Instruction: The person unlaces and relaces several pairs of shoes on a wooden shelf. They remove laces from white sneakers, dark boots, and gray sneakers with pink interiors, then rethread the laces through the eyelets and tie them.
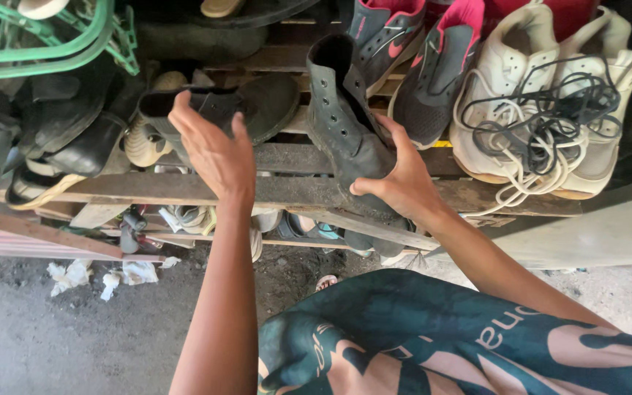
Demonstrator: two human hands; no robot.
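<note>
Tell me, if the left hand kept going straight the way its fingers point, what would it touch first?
Most likely the dark boot lying on its side on the wooden rack; the left hand already reaches its opening, though depth is unclear.

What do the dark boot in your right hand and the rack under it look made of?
Dark grey lace-up ankle boot, held by the right hand: probably leather or imitation, matte, scuffed, creased. Weathered wooden plank rack: bare wood, grey, rough grain, unpainted.

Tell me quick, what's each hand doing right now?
Left hand: fingers open, resting on the dark boot lying on its side.
Right hand: closed on the upright dark boot, holding it at the wooden rack.
</note>
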